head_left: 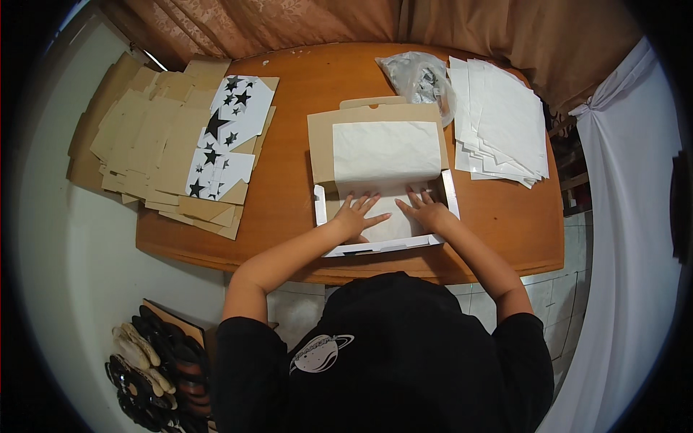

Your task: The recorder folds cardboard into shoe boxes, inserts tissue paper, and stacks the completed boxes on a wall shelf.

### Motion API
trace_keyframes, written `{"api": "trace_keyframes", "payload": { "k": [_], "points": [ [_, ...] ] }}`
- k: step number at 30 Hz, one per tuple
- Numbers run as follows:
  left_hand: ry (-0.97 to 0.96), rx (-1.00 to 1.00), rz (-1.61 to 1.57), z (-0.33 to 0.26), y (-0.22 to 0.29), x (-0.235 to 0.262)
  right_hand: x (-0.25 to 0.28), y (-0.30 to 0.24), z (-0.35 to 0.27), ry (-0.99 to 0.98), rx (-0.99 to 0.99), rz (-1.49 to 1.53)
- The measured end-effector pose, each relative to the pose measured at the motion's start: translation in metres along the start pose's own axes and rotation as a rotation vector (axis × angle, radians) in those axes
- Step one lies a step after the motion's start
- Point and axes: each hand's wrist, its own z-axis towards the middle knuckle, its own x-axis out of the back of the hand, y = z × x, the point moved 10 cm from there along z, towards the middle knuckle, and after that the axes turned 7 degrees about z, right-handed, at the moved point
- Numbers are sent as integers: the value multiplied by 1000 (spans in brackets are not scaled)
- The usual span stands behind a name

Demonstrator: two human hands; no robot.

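In front of me an open cardboard box (450,189), white outside and brown inside, sits near the table's front edge with its lid (319,144) raised at the back. A sheet of white paper (386,148) lines it, running from the box floor up over the inside of the lid. My left hand (355,216) lies with fingers spread on the paper in the left part of the box. Opposite it, my right hand (427,211) presses on the same sheet, its fingers apart too. Neither hand grips anything.
Flattened cardboard boxes (148,137) lie piled at the left of the wooden table (289,79), some white with black stars. A clear plastic bag (419,76) stands behind the lid, beside a stack of white paper sheets (502,119). Shoes (155,368) rest on the floor at lower left.
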Motion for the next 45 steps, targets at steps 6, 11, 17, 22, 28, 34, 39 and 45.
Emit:
{"api": "trace_keyframes", "payload": {
  "k": [6,11,17,22,28,34,39,45],
  "points": [
    [-82,117,-71,-8,-11,4,7,-2,-3,67,35,-36],
    [95,12,-235,-20,-10,43,48,-17,-25,143,170,215],
    [920,270,-225,-73,-47,137,139,-8,-69,862,313,429],
    [869,421,-186,-62,-67,110,117,8,-35,937,98,120],
    [872,438,-280,-63,-69,103,109,11,-26,882,56,203],
    [872,376,-408,-69,-64,113,95,3,-37,756,23,321],
    [803,463,-347,-54,-73,141,113,9,-55,849,96,488],
    [924,401,-345,9,-106,203,180,81,-68,1255,97,625]
  ]
}}
